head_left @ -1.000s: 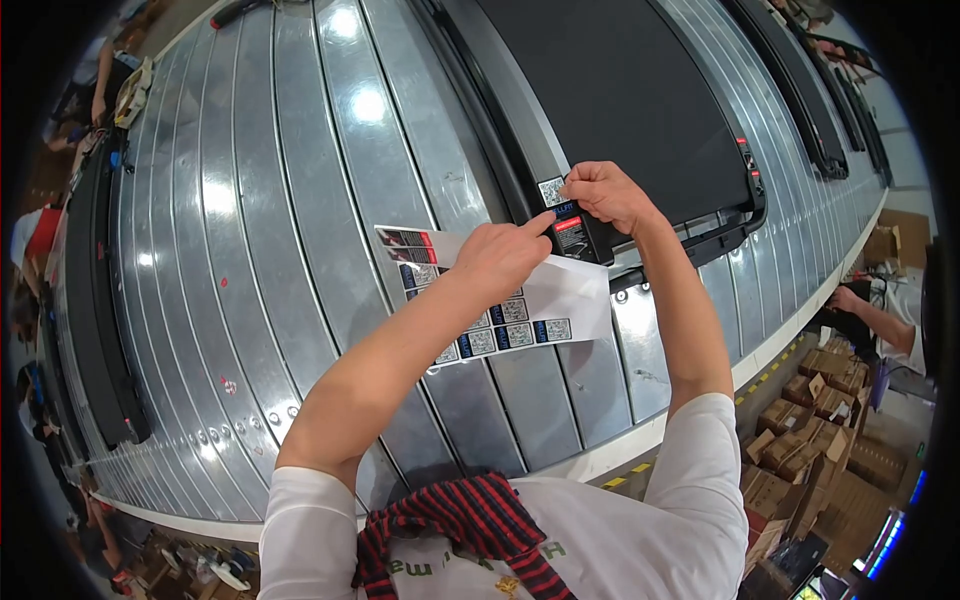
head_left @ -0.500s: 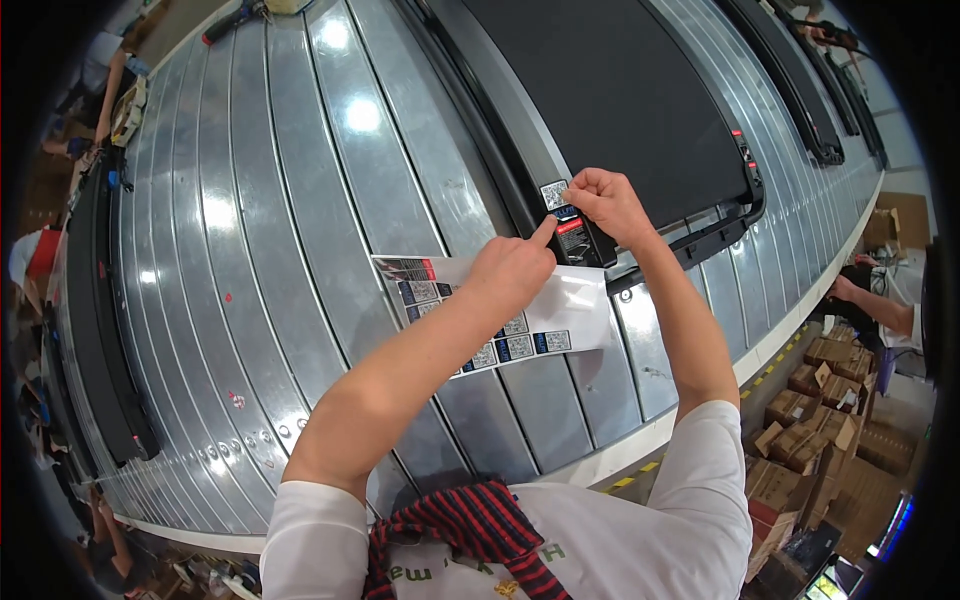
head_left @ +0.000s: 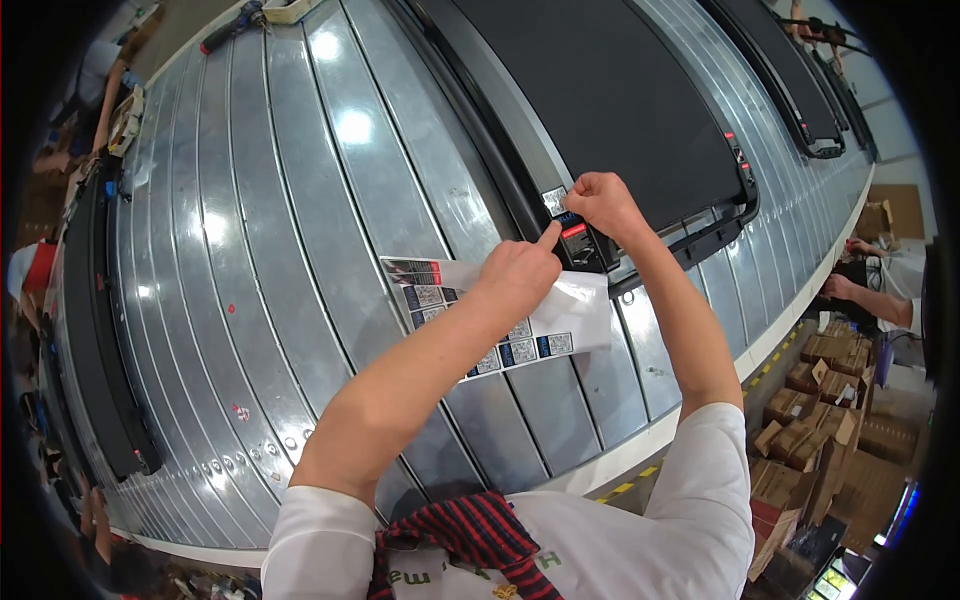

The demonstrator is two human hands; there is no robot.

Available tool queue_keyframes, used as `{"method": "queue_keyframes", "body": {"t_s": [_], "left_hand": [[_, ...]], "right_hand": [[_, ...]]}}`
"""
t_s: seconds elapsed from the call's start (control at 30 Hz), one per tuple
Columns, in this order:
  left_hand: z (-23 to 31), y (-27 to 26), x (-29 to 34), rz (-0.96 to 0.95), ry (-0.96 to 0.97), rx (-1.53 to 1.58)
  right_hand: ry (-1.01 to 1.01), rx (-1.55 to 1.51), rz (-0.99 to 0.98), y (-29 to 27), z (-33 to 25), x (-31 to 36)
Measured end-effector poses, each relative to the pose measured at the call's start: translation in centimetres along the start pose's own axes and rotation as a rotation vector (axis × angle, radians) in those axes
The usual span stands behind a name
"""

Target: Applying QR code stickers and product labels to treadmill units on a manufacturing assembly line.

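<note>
My right hand (head_left: 606,207) pinches the right edge of a small label (head_left: 555,203) with a square code, on the end of a black frame bar. Touching the label's lower part is the stretched index finger of my left hand (head_left: 520,275). Its other fingers curl over a white sheet of labels (head_left: 590,310), apparently gripping it, though the thumb is hidden. Several code labels remain on that sheet, which bends over the metal table. Just below the pinched label, the black end piece (head_left: 583,252) bears a black-and-red label (head_left: 576,240). The black panel (head_left: 610,90) stretches away beyond my hands.
The ribbed metal table (head_left: 300,200) curves around me. Another black frame (head_left: 105,330) lies at the left, and more (head_left: 790,80) at the far right. A power tool (head_left: 230,30) rests at the far edge. Cardboard boxes (head_left: 815,400) and other people are beyond the table.
The view has shifted slightly. My right fingers have closed in around the label's edge, covering a bit more of it; my left index finger stays on its lower part.
</note>
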State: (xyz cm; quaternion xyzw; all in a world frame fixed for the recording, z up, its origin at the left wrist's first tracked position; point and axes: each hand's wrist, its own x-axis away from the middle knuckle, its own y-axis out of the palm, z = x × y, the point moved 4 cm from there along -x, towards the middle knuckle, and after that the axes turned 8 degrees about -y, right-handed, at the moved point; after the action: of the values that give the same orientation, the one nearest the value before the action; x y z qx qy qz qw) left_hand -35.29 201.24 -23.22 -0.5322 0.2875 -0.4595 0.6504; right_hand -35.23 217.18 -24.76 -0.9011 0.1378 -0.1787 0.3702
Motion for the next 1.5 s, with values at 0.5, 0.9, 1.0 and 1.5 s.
{"method": "queue_keyframes", "body": {"t_s": [0.5, 0.9, 1.0, 1.5], "left_hand": [[-5.2, -5.6, 30.7, -0.180, -0.187, 0.490], [-3.2, -7.7, 52.2, 0.476, -0.912, 1.158], [-3.3, -8.1, 56.8, 0.935, -0.887, 1.300], [-8.4, -5.5, 86.5, 1.245, -0.602, 1.843]], "right_hand": [[-0.621, 0.550, 0.396, 5.3, -4.2, 7.7], [-0.133, 0.248, -0.395, 13.0, -14.9, 11.7], [-0.378, -0.733, -0.711, 19.4, -23.4, 22.1], [-0.473, -0.790, -0.731, 41.4, -48.7, 51.3]]}}
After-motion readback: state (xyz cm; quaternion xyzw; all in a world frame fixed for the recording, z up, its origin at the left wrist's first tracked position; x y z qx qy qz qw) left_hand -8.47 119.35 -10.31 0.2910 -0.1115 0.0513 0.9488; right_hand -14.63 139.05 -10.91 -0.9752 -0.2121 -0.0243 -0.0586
